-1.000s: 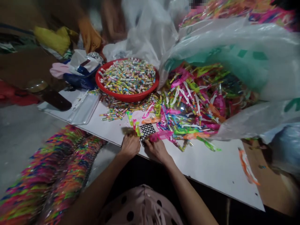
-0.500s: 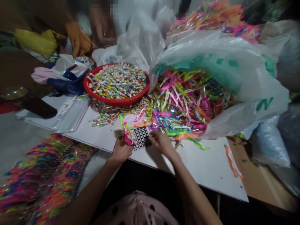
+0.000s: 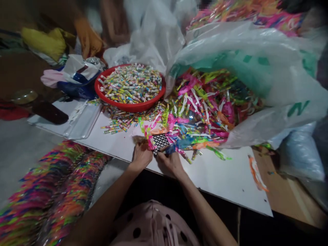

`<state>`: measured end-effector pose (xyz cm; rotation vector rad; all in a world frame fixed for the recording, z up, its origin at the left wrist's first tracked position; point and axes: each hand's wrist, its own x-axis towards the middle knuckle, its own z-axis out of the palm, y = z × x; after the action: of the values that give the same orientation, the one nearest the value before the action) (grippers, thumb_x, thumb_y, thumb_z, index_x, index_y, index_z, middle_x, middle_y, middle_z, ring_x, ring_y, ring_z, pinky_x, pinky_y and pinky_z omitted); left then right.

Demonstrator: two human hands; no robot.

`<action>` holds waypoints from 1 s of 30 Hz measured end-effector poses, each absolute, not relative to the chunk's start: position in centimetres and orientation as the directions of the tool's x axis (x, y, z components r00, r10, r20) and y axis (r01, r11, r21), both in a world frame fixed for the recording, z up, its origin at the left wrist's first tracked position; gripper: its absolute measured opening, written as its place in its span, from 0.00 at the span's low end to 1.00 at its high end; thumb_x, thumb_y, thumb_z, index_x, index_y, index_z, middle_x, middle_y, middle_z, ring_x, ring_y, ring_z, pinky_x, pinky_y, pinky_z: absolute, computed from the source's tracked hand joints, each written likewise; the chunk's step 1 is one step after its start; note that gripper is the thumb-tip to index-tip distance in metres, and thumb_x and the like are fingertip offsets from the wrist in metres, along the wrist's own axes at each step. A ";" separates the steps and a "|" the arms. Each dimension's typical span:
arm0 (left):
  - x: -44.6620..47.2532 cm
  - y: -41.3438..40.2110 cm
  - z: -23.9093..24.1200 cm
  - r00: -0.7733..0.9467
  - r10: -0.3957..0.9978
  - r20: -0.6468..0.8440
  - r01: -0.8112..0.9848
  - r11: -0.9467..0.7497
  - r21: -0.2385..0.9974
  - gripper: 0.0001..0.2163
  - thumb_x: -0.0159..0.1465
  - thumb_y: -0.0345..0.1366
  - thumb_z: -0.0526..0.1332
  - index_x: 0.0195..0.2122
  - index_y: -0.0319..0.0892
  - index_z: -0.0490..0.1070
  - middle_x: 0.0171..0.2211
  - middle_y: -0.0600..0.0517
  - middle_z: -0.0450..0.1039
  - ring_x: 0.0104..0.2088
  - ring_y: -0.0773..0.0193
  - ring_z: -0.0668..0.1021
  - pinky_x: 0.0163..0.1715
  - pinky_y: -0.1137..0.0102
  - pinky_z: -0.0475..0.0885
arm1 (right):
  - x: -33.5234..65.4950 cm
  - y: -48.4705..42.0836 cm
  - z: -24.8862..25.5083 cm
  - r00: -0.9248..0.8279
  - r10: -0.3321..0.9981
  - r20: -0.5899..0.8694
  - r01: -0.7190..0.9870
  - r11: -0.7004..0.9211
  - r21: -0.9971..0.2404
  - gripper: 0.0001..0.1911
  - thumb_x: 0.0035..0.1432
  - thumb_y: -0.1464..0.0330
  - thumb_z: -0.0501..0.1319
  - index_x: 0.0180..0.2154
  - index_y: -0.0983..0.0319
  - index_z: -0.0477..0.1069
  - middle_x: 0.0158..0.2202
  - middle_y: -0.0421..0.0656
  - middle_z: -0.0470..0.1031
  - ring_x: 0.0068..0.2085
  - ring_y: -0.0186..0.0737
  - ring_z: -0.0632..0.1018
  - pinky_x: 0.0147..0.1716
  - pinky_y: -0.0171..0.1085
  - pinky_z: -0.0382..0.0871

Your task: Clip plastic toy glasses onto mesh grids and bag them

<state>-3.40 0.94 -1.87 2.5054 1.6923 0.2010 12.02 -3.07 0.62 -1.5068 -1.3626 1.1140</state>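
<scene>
A small black-and-white patterned card (image 3: 160,140) lies at a tilt near the table's front edge. My left hand (image 3: 141,156) is closed on its left side, where pink and green plastic toy pieces (image 3: 147,132) hang along the edge. On the card's lower right my right hand (image 3: 171,163) is closed on a blue plastic toy (image 3: 180,145), its thumb near the card's corner. The toy is blurred, and my fingers hide where it meets the card. Just beyond, similar bright plastic toys (image 3: 200,106) spill from a large white plastic bag (image 3: 269,119).
A red basin (image 3: 123,106) full of small printed tubes stands behind, with more tubes heaped before it. Clear plastic sleeves (image 3: 85,121) lie at the left. Bundles of colourful finished strips (image 3: 69,191) sit below. One orange-and-white toy (image 3: 256,174) lies at the right.
My right hand has moved to the card's lower edge, and a blue toy now shows in it. My left hand still holds the card's left side. The whole view has shifted slightly.
</scene>
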 end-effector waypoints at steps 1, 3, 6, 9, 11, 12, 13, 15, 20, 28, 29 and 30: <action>-3.4 0.9 -1.8 0.372 0.927 0.040 0.915 -0.374 0.154 0.16 0.60 0.26 0.51 0.46 0.36 0.72 0.46 0.39 0.73 0.50 0.47 0.70 0.50 0.53 0.61 | 11.5 -3.5 -0.1 0.037 0.993 -0.113 0.265 -0.118 -0.957 0.11 0.54 0.60 0.58 0.32 0.62 0.68 0.23 0.39 0.72 0.25 0.35 0.72 0.26 0.33 0.66; -3.4 0.9 -1.5 0.389 0.921 0.027 0.911 -0.389 0.135 0.16 0.60 0.27 0.51 0.47 0.38 0.72 0.47 0.40 0.73 0.51 0.47 0.70 0.50 0.54 0.61 | 10.9 -3.8 -0.9 0.057 0.995 -0.086 0.309 -0.099 -0.946 0.12 0.56 0.61 0.55 0.35 0.63 0.69 0.28 0.42 0.74 0.28 0.37 0.74 0.29 0.35 0.68; -3.3 0.8 -1.3 0.399 0.917 0.018 0.909 -0.399 0.121 0.16 0.60 0.27 0.51 0.47 0.37 0.72 0.48 0.40 0.73 0.53 0.46 0.69 0.51 0.54 0.60 | 10.6 -3.5 -0.7 -0.012 1.000 -0.003 0.601 0.005 -0.799 0.12 0.60 0.64 0.53 0.39 0.64 0.69 0.36 0.47 0.75 0.35 0.40 0.76 0.35 0.36 0.68; -3.3 0.9 -1.3 0.396 0.918 -0.011 0.912 -0.392 0.119 0.16 0.59 0.27 0.52 0.45 0.36 0.73 0.49 0.39 0.73 0.54 0.46 0.68 0.53 0.54 0.59 | 9.6 -2.9 0.3 -0.069 0.989 -0.132 0.855 -0.009 -0.519 0.12 0.63 0.67 0.50 0.42 0.64 0.67 0.38 0.50 0.74 0.35 0.42 0.77 0.34 0.36 0.68; -3.4 1.0 -1.3 0.382 0.923 -0.036 0.919 -0.375 0.123 0.15 0.58 0.27 0.52 0.42 0.36 0.74 0.45 0.40 0.75 0.52 0.47 0.70 0.54 0.55 0.60 | 8.5 -2.6 0.8 -0.042 0.975 -0.216 0.929 -0.042 -0.368 0.12 0.64 0.69 0.48 0.44 0.65 0.66 0.39 0.51 0.74 0.37 0.43 0.77 0.33 0.37 0.68; -3.5 1.1 -1.3 0.369 0.928 -0.046 0.924 -0.361 0.124 0.14 0.57 0.27 0.53 0.41 0.35 0.75 0.42 0.39 0.76 0.49 0.48 0.72 0.53 0.56 0.61 | 8.0 -2.4 0.9 -0.032 0.971 -0.237 0.946 -0.047 -0.322 0.12 0.64 0.71 0.47 0.44 0.66 0.66 0.40 0.52 0.73 0.38 0.44 0.77 0.33 0.37 0.68; -3.6 1.2 -1.2 0.358 0.932 -0.051 0.929 -0.350 0.123 0.14 0.57 0.26 0.53 0.39 0.34 0.75 0.40 0.39 0.77 0.47 0.49 0.74 0.52 0.57 0.62 | 7.6 -2.3 1.0 -0.033 0.969 -0.246 0.953 -0.044 -0.301 0.13 0.64 0.72 0.47 0.44 0.66 0.66 0.41 0.53 0.73 0.38 0.44 0.77 0.33 0.37 0.68; -3.8 1.3 -1.0 0.359 0.932 -0.054 0.929 -0.350 0.122 0.14 0.56 0.25 0.53 0.39 0.34 0.75 0.39 0.40 0.77 0.44 0.51 0.75 0.51 0.59 0.64 | 7.6 -2.4 1.1 -0.058 0.970 -0.236 0.941 -0.026 -0.338 0.13 0.64 0.70 0.47 0.44 0.67 0.66 0.42 0.53 0.73 0.38 0.43 0.77 0.34 0.37 0.67; -4.0 1.0 -0.5 0.384 0.922 -0.042 0.918 -0.376 0.127 0.18 0.58 0.25 0.51 0.47 0.33 0.72 0.47 0.39 0.74 0.51 0.51 0.72 0.55 0.60 0.60 | 10.5 -3.3 0.9 -0.115 0.986 -0.122 0.768 0.011 -0.640 0.11 0.60 0.63 0.55 0.37 0.64 0.70 0.34 0.46 0.74 0.35 0.39 0.74 0.33 0.34 0.64; -3.8 0.3 -1.0 0.396 0.917 -0.055 0.912 -0.385 0.144 0.19 0.58 0.25 0.51 0.50 0.32 0.69 0.52 0.37 0.70 0.55 0.49 0.68 0.57 0.56 0.57 | 10.6 -4.3 -0.2 -0.025 0.999 -0.044 0.488 -0.026 -0.873 0.11 0.58 0.65 0.55 0.39 0.63 0.70 0.34 0.44 0.75 0.33 0.38 0.75 0.35 0.34 0.66; -3.8 0.2 -0.9 0.396 0.916 -0.059 0.912 -0.385 0.143 0.18 0.58 0.25 0.52 0.50 0.32 0.70 0.51 0.37 0.70 0.55 0.49 0.68 0.56 0.56 0.58 | 10.3 -4.4 -0.2 -0.058 0.998 -0.019 0.562 0.017 -0.827 0.10 0.59 0.67 0.54 0.38 0.63 0.70 0.35 0.45 0.75 0.36 0.39 0.75 0.36 0.35 0.66; -3.9 0.1 -0.9 0.400 0.914 -0.065 0.910 -0.388 0.144 0.18 0.58 0.26 0.52 0.49 0.32 0.70 0.50 0.38 0.71 0.54 0.49 0.69 0.56 0.56 0.58 | 10.0 -4.5 -0.2 -0.092 0.996 -0.002 0.649 0.058 -0.758 0.09 0.59 0.69 0.53 0.38 0.64 0.70 0.36 0.46 0.74 0.38 0.41 0.74 0.38 0.36 0.66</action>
<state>-3.90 0.14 -0.92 2.4938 1.6391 0.0372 9.96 -4.52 -0.19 -1.6424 -1.7992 0.8278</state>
